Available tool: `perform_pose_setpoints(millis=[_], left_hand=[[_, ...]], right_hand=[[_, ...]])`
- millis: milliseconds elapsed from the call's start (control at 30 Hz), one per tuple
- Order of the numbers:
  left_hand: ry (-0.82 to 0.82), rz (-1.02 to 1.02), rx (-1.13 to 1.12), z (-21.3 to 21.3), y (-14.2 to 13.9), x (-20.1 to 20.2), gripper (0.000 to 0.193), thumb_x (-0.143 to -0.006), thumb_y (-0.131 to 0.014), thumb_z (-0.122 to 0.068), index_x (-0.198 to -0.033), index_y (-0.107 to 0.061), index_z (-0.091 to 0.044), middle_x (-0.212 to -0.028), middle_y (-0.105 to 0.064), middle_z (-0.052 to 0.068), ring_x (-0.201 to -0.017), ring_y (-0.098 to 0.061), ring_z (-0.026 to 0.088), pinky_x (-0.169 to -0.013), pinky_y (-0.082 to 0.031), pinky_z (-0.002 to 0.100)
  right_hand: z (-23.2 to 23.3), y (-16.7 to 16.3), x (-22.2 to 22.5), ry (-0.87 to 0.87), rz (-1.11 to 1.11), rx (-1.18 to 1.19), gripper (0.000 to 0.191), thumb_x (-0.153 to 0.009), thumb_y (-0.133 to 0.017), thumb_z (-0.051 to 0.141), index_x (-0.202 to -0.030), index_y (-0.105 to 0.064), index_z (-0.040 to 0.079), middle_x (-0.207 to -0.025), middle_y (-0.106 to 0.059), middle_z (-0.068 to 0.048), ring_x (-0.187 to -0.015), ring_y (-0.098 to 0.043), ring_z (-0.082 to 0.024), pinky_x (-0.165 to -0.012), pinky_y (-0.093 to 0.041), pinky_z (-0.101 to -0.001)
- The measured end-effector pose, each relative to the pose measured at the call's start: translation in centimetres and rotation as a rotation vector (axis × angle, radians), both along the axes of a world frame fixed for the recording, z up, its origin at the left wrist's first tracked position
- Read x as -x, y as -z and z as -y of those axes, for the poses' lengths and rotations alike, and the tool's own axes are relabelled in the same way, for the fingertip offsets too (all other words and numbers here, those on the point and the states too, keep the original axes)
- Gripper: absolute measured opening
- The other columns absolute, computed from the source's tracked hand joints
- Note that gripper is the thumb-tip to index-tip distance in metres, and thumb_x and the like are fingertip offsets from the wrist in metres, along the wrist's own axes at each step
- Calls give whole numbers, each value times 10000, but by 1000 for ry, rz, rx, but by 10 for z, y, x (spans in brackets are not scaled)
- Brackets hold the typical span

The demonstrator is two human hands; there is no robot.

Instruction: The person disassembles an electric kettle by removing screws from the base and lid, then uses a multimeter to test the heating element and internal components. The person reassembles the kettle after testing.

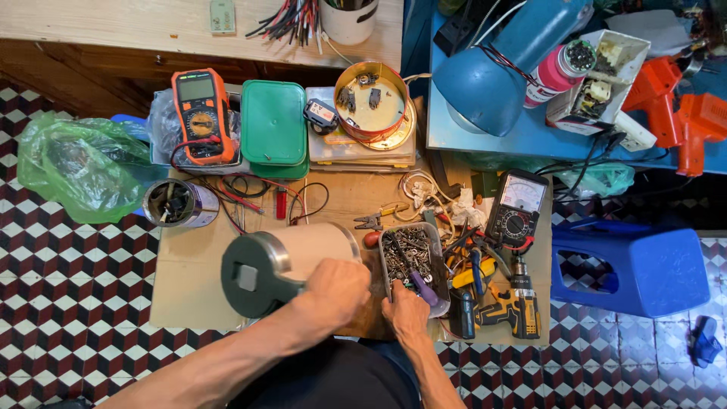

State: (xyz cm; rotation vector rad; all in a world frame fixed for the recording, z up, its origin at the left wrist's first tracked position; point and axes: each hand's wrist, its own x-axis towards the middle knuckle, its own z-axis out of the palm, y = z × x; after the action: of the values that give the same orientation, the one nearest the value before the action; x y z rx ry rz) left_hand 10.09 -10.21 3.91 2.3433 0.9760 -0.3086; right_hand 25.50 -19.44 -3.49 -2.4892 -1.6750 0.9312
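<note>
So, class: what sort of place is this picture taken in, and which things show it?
Probably a small home repair workshop on a tiled floor: an orange multimeter, a tray of screws, a cordless drill, and a kettle lying on its side.

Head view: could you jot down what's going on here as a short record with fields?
Setting: cardboard sheet on a tiled floor
Left hand: gripping a cream electric kettle lying on its side
Right hand: at the near end of a tray of screws, fingers on a purple-handled tool
Nearby: orange multimeter, green lid, cordless drill, blue stool
</note>
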Motion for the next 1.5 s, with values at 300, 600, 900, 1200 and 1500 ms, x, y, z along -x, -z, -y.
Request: perform_pose_setpoints(millis=[300, 600, 900, 1200, 1500], left_hand=[[558, -323, -175, 88, 40, -91, 328, -859, -707, -257, -1129, -758, -78, -1120, -717, 99, -1044, -669, 291, -717, -576, 546], [364, 38, -148, 119, 1, -77, 204, -869, -723, -269, -990, -752, -107, -980, -735, 78, -923, -683, 297, -745, -536, 490], [-1291, 713, -139, 144, -38, 50, 535, -875, -709, -377, -1313, -609, -86, -1243, -678, 133, -1142, -679, 276, -960, -530, 371], [-1287, 1027, 212, 130, 11, 29, 698, -1010, -490, -484, -1530, -411, -26, -1565, -485, 182, -1479, -430, 269, -1183, -320, 364], [-1657, 1223, 327, 187, 58, 42, 622, -1022, -419, -386, -1532, -402, -30, -1536, -532, 163, -1457, -466, 262, -1189, -319, 348]], right_hand=[[26, -12, -55, 212, -283, -7, 460, -887, -673, 387, -1251, -675, 106, -926, -762, -175, -849, -731, -298, -759, -566, -414], [29, -32, -64, 307, -680, -67, 354, -969, -622, 298, -1198, -714, 45, -939, -776, -83, -838, -674, -158, -752, -541, -299], [37, -66, -54, -40, -741, 70, 480, -921, -644, 409, -1298, -657, 112, -1102, -747, -82, -1002, -687, -161, -898, -532, -306], [69, -47, -20, -147, -535, -84, 409, -841, -704, 190, -1231, -619, 100, -789, -704, -87, -670, -688, -182, -631, -563, -340], [83, -50, 1, -48, -460, -89, 287, -885, -707, 204, -1126, -612, 82, -654, -636, -66, -553, -601, -152, -535, -522, -335]])
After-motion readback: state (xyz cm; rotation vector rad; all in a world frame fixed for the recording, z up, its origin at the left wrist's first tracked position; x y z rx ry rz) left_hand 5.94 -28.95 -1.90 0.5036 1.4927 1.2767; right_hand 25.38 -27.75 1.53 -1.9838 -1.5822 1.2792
